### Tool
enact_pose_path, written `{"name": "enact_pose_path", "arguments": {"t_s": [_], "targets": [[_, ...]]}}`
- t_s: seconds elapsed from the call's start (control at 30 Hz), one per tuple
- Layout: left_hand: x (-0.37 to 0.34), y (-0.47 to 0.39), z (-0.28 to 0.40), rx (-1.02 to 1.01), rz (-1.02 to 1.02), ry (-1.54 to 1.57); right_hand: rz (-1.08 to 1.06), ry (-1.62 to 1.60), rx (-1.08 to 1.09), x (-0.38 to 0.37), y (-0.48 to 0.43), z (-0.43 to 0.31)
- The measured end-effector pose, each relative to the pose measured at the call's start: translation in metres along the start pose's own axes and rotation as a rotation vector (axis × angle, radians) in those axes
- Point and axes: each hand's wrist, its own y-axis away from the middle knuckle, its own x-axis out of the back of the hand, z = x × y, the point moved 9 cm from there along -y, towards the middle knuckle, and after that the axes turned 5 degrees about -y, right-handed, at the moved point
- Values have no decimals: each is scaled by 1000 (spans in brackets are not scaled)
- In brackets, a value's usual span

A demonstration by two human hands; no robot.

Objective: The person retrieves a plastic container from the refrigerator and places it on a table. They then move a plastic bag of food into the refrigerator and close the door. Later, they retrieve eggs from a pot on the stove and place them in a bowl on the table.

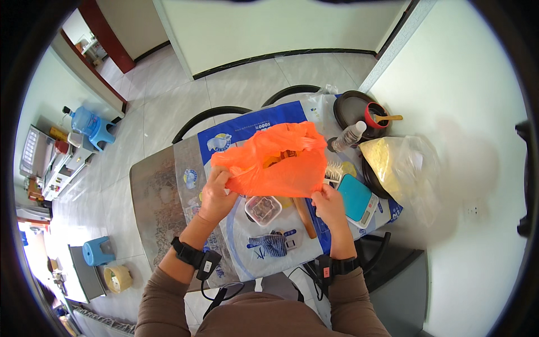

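An orange plastic bag [278,179] is spread between my two hands above the table, its mouth partly gaping. Through the gap some yellow and dark red packaging [281,157] shows; what it holds I cannot tell. My left hand [218,194] pinches the bag's left edge, and my right hand [329,203] grips its lower right corner. Just below the bag sits a clear plastic box [263,210] with dark pieces inside. A wooden rolling pin [305,219] lies partly hidden under the bag. Nearer to me rests a blue-and-white striped cloth [271,243].
At the right are a kitchen scale with a blue top [358,198], a clear bag of yellow powder [385,164], a bottle [349,135] and a red bowl [375,114] with a wooden-handled utensil. Printed plastic sheets cover much of the table [153,193]. Black chairs [214,111] stand around it.
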Motion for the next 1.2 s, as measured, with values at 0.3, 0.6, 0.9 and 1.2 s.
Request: {"name": "enact_pose_path", "arguments": {"t_s": [0.3, 0.6, 0.9, 1.2], "targets": [[1, -25, -26, 169, 179, -76, 301, 165, 475, 9, -64, -79], [7, -122, -74, 554, 151, 475, -90, -914, 135, -10, -109, -123], [143, -116, 77, 92, 323, 834, -293, -980, 431, 40, 37, -214], [230, -26, 89, 86, 299, 935, -509, -901, 429, -3, 155, -227]]}}
